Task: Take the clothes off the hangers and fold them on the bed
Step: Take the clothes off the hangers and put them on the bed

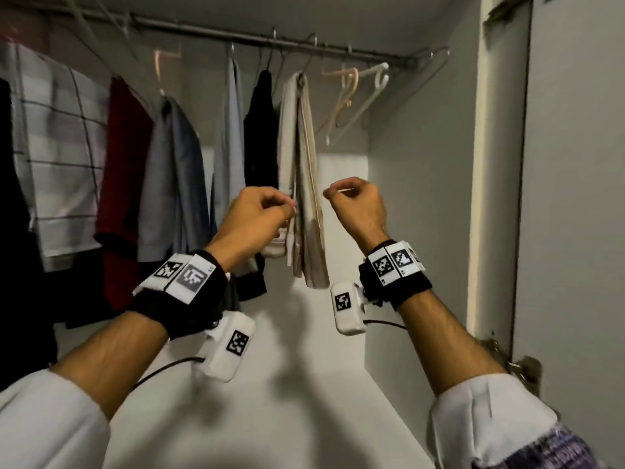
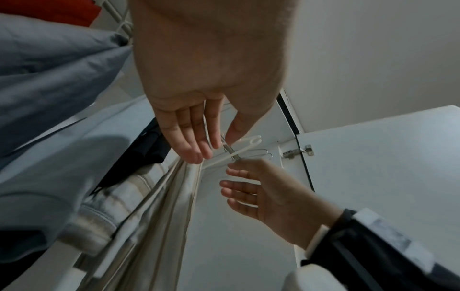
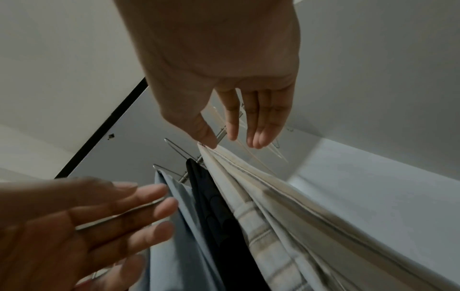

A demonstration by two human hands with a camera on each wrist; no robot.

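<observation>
I am at the wardrobe, at the step of picking the next garment off its hanger. My left hand (image 1: 260,214) and right hand (image 1: 358,201) are raised either side of the cream trousers (image 1: 306,184), which hang folded over a hanger at the centre of the frame. In the wrist views both hands have fingers extended and relaxed, gripping nothing; the left fingertips (image 2: 196,155) lie just beside the cloth. Next I judge I must lift the hanger's hook off the rail (image 1: 304,44), then slide the trousers free. Other clothes hang to the left, bare hangers (image 1: 358,93) upper right. White wardrobe walls; no bed in view.
</observation>
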